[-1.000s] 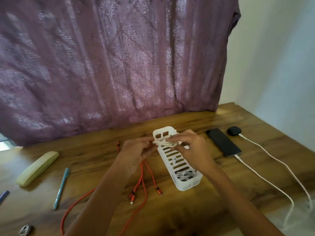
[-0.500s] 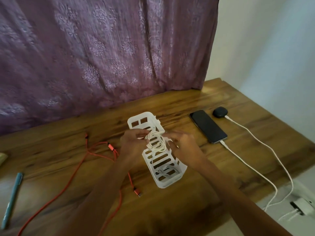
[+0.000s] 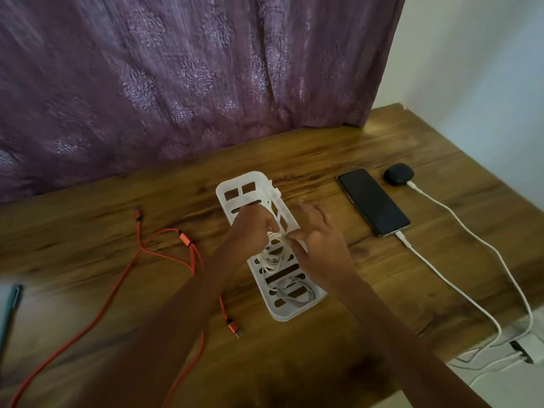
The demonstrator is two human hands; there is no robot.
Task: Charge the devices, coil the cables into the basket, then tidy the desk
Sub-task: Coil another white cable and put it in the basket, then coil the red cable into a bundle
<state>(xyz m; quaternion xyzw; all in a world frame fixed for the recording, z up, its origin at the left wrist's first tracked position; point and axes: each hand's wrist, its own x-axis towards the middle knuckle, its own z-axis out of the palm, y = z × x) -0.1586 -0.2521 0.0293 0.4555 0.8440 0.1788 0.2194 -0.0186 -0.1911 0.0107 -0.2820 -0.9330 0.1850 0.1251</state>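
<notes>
Left hand (image 3: 253, 228): gripped coil (image 3: 272, 256), hanging just below.
Right hand (image 3: 319, 240): fingers spread, beside coil.
Basket (image 3: 245, 179): beneath both, lengthwise away.

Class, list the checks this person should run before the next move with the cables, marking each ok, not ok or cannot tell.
1. Grip: the left hand holds the coiled white cable: ok.
2. Position: that coil is over the white slotted plastic basket: ok.
3. Room: another white coil fills only the basket's near end: ok.
4. Whether the right hand is clear of the coil: cannot tell.
5. Whether the long orange cable is coiled: not ok, it lies loose on the wooden desk.
6. Whether the black phone and black earbud case are plugged in: ok.
</notes>
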